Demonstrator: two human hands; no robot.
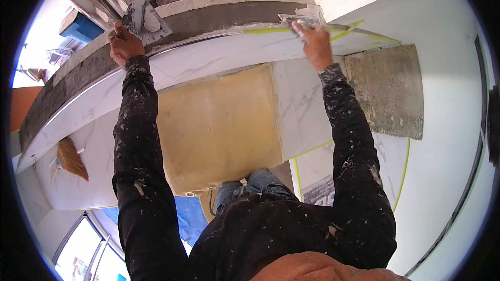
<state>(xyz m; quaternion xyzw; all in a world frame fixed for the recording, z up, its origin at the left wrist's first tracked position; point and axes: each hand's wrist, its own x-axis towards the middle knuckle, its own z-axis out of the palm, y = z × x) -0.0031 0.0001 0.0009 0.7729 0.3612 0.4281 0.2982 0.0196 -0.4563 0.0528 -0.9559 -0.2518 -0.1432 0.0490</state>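
My left hand (125, 47) is closed round a flat metal trowel (162, 31) held over the left part of a curved ledge. A white lump of plaster (151, 22) sits on its blade. Farther right, my right hand (316, 46) grips a plaster-smeared finishing trowel (289, 18), its blade at the ledge top near the wall corner; the hand is slightly blurred and its handle is hidden. The ledge top (219, 16) carries a grey plaster layer with a paler strip along its far side. Yellow-green tape (265, 30) runs along its near edge under my right hand.
White marble-look panels (203, 54) face the ledge below. A tan sheet (219, 125) covers the surface before me. A stained board (388, 91) lies at right by the white wall. A straw broom (72, 159) is at left. Metal pipes (94, 0) and a blue box (80, 26) stand beyond.
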